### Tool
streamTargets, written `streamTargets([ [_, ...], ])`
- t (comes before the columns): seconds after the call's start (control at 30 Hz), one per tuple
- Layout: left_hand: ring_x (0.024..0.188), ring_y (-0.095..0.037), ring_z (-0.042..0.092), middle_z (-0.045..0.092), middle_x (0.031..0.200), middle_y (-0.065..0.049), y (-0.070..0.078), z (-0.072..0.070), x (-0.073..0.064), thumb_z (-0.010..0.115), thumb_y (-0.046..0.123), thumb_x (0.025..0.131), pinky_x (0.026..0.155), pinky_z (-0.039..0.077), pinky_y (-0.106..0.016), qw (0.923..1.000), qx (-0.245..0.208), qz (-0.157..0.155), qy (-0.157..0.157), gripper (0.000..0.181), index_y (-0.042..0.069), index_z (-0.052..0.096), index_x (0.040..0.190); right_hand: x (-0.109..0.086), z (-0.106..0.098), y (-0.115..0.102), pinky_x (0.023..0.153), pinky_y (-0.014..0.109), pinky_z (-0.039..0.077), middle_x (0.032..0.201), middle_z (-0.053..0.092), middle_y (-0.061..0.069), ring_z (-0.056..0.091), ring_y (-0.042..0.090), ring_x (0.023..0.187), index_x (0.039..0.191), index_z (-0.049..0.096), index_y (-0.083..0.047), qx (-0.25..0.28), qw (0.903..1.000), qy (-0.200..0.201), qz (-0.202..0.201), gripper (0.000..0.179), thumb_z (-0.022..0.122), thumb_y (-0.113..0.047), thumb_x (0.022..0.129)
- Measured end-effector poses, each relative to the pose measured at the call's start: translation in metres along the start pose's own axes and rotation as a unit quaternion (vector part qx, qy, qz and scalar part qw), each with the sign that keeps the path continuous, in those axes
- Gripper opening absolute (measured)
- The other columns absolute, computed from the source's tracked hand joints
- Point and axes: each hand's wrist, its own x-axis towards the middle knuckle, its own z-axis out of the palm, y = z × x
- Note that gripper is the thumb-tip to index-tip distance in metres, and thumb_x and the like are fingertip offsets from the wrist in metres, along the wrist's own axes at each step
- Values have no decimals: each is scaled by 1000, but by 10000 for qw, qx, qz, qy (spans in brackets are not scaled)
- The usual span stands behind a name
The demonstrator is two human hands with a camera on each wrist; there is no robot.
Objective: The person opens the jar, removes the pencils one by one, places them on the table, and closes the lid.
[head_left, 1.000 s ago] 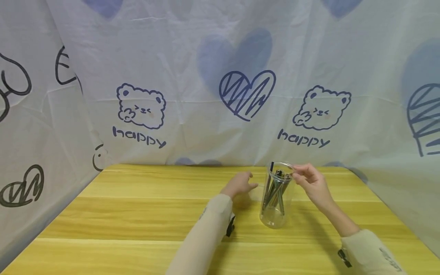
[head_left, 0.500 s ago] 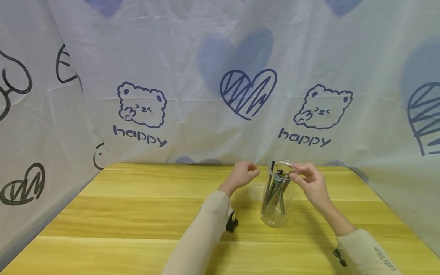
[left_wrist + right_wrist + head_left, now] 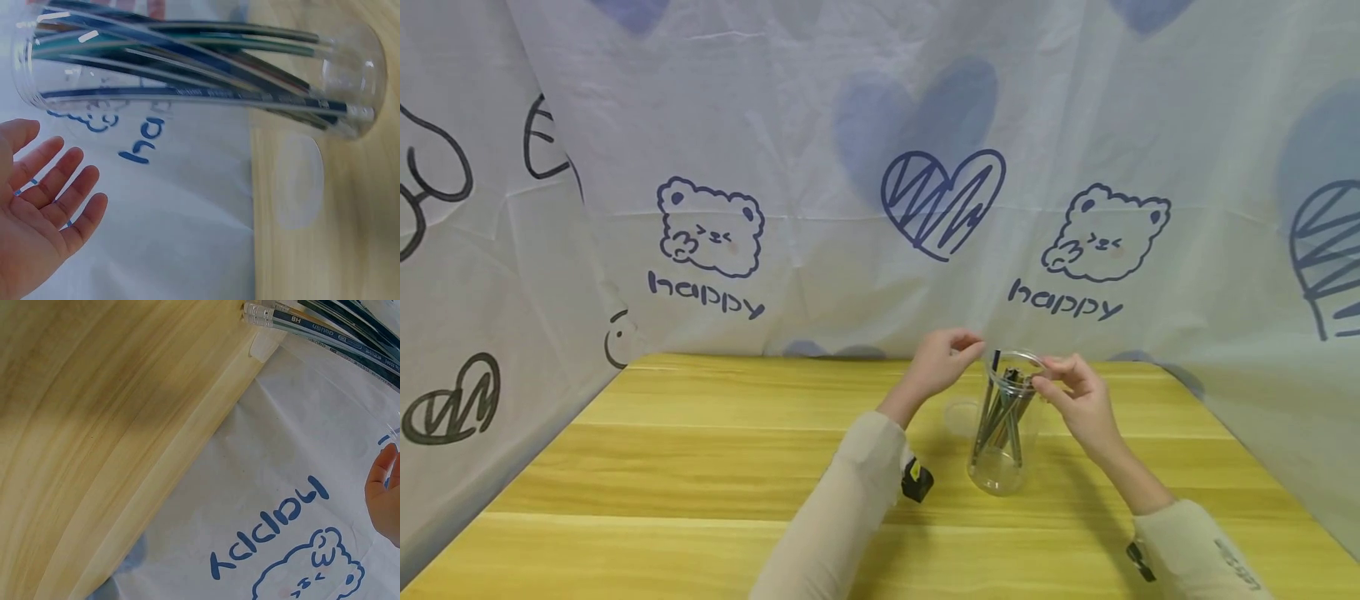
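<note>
A clear plastic jar (image 3: 997, 479) stands upright on the table, holding several dark pencils (image 3: 1000, 425) that lean against its wall. My right hand (image 3: 1084, 408) is at the jar's right side, thumb and fingers pinching its rim. To the left of the rim is my left hand (image 3: 936, 367), empty, fingertips close to the jar. The left wrist view shows that hand's fingers (image 3: 80, 187) spread and loosely bent below the jar's mouth. A translucent round lid (image 3: 961, 418) lies flat on the table behind and left of the jar.
The wood-grain table (image 3: 700, 475) reaches back to a white cloth (image 3: 820, 250) printed with hearts, bears and "happy". More cloth hangs along the left and right sides. Both sleeves carry a small black device (image 3: 917, 481) near the wrist.
My left hand has lifted off the table near the lid and moved up and right towards the jar's rim. The right hand stays on the rim, and the jar stands in place.
</note>
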Motion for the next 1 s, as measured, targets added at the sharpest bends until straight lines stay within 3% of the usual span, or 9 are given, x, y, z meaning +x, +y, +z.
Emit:
streamTargets([
  [0.2, 88, -10, 55, 64, 101, -3, 8, 1, -1, 52, 20, 92, 73, 45, -19, 9987, -144, 474, 77, 25, 5, 63, 108, 0, 0, 0, 59, 16, 49, 94, 60, 0, 56, 7, 79, 87, 57, -2, 59, 10000, -7, -44, 25, 52, 20, 77],
  [0.37, 90, -9, 53, 60, 112, -4, 12, 2, -2, 47, 23, 94, 73, 45, -18, 9969, -49, 780, -7, 30, 8, 58, 117, 0, 1, 0, 60, 15, 48, 93, 60, -1, 56, 7, 80, 86, 55, 1, -14, 10000, 31, -7, 21, 52, 20, 77],
  [0.63, 94, -12, 52, 58, 112, -5, 15, 3, -4, 47, 23, 94, 75, 44, -19, 9946, 486, 868, -311, 30, 6, 60, 115, 0, 0, 0, 61, 15, 48, 93, 61, -1, 57, 6, 80, 88, 51, 9, -57, 10000, 63, -7, 16, 52, 21, 77],
  [0.83, 105, -16, 49, 56, 114, -6, 17, 3, -8, 51, 23, 91, 90, 40, -27, 9926, 731, 925, -274, 27, 6, 63, 110, -1, 0, -1, 63, 15, 48, 94, 61, -2, 57, 6, 82, 88, 52, 8, -69, 10000, 65, 7, 15, 53, 19, 78],
  [1.0, 106, -16, 47, 56, 115, -5, 20, 2, -11, 55, 24, 89, 91, 38, -28, 9891, 945, 1102, -229, 25, 9, 65, 106, 0, 1, -1, 63, 15, 48, 93, 62, -3, 57, 7, 81, 88, 54, 5, 54, 10000, 10, -55, 17, 53, 18, 78],
])
